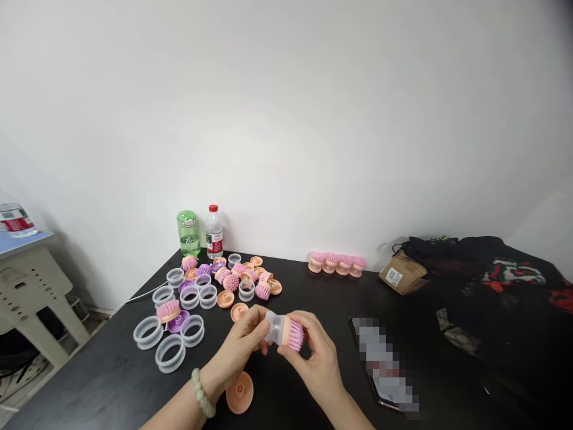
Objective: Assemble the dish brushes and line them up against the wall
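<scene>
Above the black table, my left hand (248, 337) pinches a clear plastic ring (274, 328) with a waisted wall. My right hand (316, 352) grips a round brush head (293, 333) with pink bristles and a peach rim. The brush head and the ring are together, bristles turned to the right; how far they fit into each other is hidden. A peach disc with a small central stud (239, 392) lies on the table below my left hand. Another peach disc (239, 311) sits just behind that hand.
Several clear rings (171, 353), purple discs (178, 321) and pink brush heads (168, 310) are spread on the left. A row of assembled pink brushes (337, 263) stands by the wall. Beyond are a green container (188, 233), water bottle (214, 233), paper bag (403, 273), phone (380, 367) and dark clothing (474, 310).
</scene>
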{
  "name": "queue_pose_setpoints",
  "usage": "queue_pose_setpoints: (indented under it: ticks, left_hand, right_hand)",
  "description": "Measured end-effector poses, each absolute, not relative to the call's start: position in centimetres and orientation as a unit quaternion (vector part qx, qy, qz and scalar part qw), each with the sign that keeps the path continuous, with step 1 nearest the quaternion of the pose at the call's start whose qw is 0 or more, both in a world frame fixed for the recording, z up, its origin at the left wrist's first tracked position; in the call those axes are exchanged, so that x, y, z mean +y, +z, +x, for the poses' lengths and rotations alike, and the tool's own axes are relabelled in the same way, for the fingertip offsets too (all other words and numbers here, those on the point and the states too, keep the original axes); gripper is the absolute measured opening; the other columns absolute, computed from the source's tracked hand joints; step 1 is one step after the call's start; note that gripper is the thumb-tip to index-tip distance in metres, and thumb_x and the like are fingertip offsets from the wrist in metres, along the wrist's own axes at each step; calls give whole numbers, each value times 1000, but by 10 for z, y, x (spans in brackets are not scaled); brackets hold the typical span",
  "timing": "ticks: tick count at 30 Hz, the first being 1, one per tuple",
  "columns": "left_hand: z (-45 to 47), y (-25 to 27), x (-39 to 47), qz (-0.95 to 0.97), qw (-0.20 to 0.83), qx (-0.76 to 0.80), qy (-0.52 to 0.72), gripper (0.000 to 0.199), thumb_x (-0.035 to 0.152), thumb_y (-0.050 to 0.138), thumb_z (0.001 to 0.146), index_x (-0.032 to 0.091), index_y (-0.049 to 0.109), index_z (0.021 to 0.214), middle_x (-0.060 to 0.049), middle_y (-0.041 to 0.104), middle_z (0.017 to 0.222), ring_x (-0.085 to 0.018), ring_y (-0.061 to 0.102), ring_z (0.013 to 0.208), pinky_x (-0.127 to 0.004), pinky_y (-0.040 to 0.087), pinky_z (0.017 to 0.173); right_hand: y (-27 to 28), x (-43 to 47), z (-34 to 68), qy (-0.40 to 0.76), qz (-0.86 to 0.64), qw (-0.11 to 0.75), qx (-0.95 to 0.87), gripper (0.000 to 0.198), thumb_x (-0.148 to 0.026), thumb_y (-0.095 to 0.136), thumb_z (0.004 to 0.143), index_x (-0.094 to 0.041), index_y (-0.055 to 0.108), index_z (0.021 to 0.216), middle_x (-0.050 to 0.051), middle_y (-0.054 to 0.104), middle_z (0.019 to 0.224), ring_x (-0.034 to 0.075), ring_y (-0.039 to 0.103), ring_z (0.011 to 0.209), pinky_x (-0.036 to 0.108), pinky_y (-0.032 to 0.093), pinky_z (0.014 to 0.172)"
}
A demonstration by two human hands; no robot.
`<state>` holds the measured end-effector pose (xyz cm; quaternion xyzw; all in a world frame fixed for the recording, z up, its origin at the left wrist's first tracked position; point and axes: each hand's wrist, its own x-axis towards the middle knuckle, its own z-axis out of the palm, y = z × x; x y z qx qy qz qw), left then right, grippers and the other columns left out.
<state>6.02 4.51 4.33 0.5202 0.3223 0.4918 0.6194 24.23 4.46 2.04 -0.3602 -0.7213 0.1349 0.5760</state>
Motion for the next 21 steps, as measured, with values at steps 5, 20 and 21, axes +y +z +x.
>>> queue_pose_setpoints:
  ticks: [5, 20, 21]
  left_hand:
    - [53, 47, 51, 530, 620, 256, 519, 47, 29, 90, 64, 26, 72, 108, -5, 59, 109, -22, 55, 102, -30, 46, 81]
    - [55, 49, 43, 549, 622, 289, 478, 41, 41, 78, 78, 25, 69, 115, -6, 61, 108, -23, 55, 100, -34, 44, 85]
    - [54, 51, 43, 551, 628, 274, 476, 48, 35, 81, 75, 28, 67, 121, -7, 59, 119, -26, 53, 112, -37, 42, 93]
  right_hand:
    - [21, 45, 242, 180, -367, 572, -711, 30, -34, 74, 83, -23, 63, 108, 6, 69, 97, 21, 70, 84, 27, 59, 70]
    - [22, 44, 242, 212, -367, 582, -694, 32, -40, 73, 83, -22, 64, 108, 6, 69, 96, 20, 71, 81, 26, 60, 68]
    - [22, 44, 242, 213, -370, 580, -693, 31, -40, 72, 85, -22, 64, 108, 5, 70, 95, 20, 71, 80, 26, 60, 68]
